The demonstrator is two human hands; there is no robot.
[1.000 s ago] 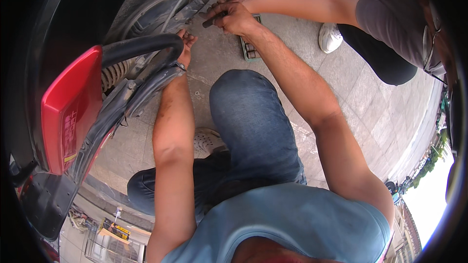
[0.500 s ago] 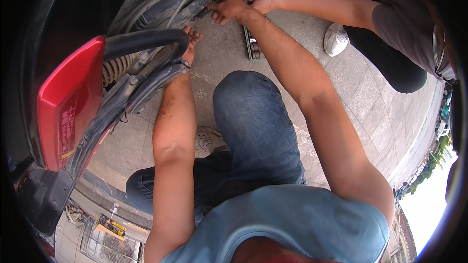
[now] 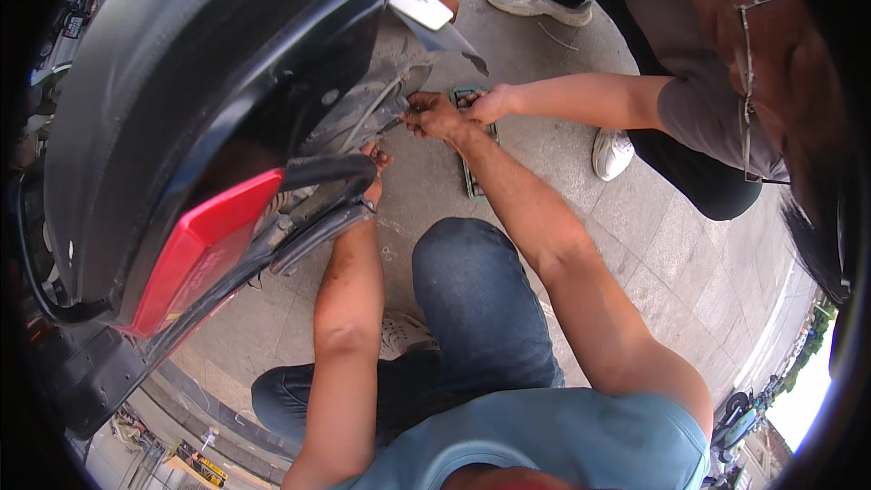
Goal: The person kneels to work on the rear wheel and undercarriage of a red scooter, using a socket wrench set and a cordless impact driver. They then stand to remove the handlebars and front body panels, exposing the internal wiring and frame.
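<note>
My right hand [image 3: 437,118] is closed round a small dark tool, beside the dusty grey parts [image 3: 363,109] low on the vehicle [image 3: 136,118]. My left hand [image 3: 376,161] is lower, beside the bent black tube [image 3: 331,171], with its fingers curled; what they hold, if anything, is hidden. Just right of my right hand, another person's hand [image 3: 486,105] reaches onto a green tray [image 3: 474,189] on the ground, partly hidden behind my forearm. The vehicle has a red panel [image 3: 204,249] and a spring partly hidden behind it.
A co-worker [image 3: 717,100] in a dark top leans in from the right, white shoes [image 3: 613,154] on the grey tiles [image 3: 635,272]. My bent knee [image 3: 467,290] is between my forearms. Other two-wheelers [image 3: 739,422] stand at the lower right edge.
My view has shifted, showing more of the vehicle's upper body and the co-worker. My right hand moved left toward the vehicle. The co-worker's hand, earlier beside mine, moved onto the tray.
</note>
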